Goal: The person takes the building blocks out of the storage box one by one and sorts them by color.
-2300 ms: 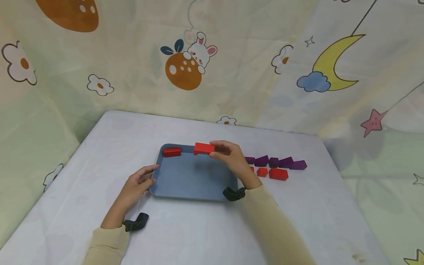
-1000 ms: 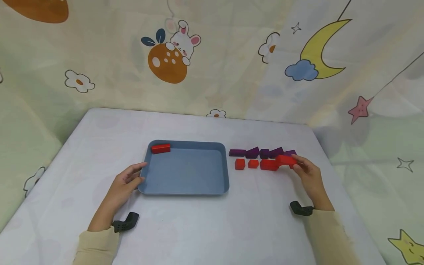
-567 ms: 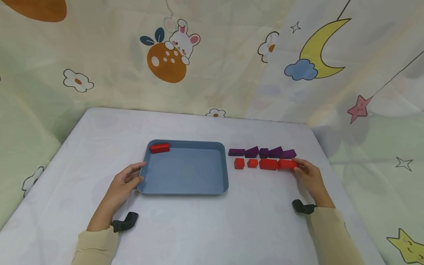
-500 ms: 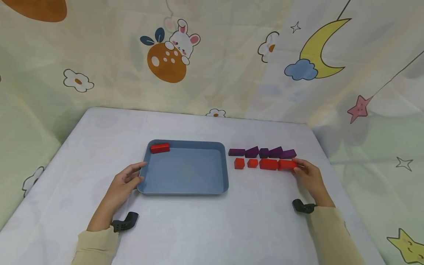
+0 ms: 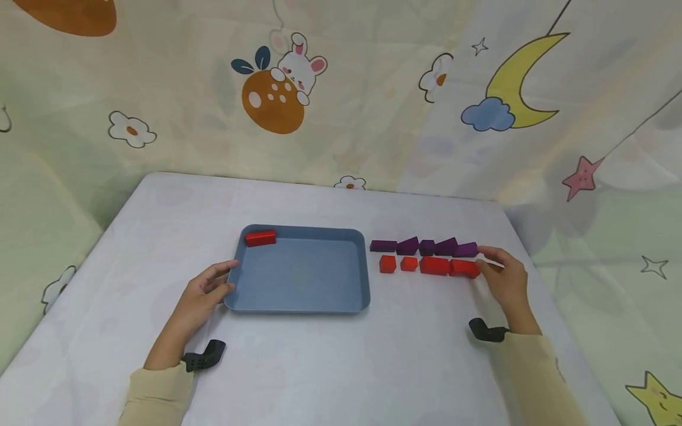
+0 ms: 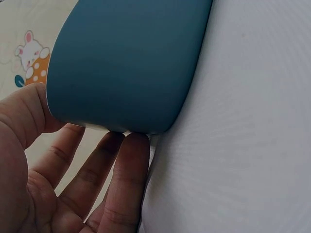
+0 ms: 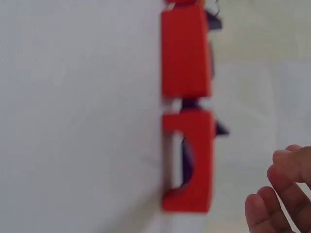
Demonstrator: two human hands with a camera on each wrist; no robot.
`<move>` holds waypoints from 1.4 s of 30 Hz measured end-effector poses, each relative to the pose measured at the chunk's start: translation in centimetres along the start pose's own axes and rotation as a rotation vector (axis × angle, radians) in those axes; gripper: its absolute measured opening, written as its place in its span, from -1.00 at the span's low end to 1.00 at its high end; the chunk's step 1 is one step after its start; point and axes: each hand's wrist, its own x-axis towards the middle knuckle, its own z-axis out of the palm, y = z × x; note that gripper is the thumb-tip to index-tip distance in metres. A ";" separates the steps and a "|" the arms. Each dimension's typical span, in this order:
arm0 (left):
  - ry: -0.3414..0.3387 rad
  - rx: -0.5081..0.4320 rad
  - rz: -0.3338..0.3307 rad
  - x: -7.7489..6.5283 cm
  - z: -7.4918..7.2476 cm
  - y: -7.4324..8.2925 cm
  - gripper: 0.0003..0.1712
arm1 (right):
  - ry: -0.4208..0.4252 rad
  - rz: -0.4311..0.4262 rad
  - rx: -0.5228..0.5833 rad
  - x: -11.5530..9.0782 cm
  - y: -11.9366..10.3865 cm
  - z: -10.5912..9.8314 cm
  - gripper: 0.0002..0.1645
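Note:
My left hand (image 5: 199,299) is at the left end of a blue-grey tray (image 5: 306,272). In the left wrist view, its extended fingertips (image 6: 131,145) touch the tray's end wall (image 6: 121,63). One red block (image 5: 260,238) lies in the tray's far left corner. Right of the tray, a red arch block (image 5: 463,268) ends a row of red blocks. My right hand (image 5: 506,284) is just beyond that end, fingers loosely bent and holding nothing. The right wrist view shows the arch block's cutout side (image 7: 201,160), with a gap between it and the fingers.
A longer red block (image 5: 434,265) and two small red blocks (image 5: 409,264) continue the front row. Behind them runs a row of several purple blocks (image 5: 407,246). All stand on a white-covered table (image 5: 330,367), with a patterned cloth (image 5: 367,118) behind it.
My right hand carried the arch block from over the tray to the right end of the red row, set it down and let go. My left hand stays at the tray.

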 end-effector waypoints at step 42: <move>0.031 0.010 0.023 -0.2 0.3 -0.3 -0.40 | -0.623 -0.236 0.424 1.1 -19.9 23.0 -0.55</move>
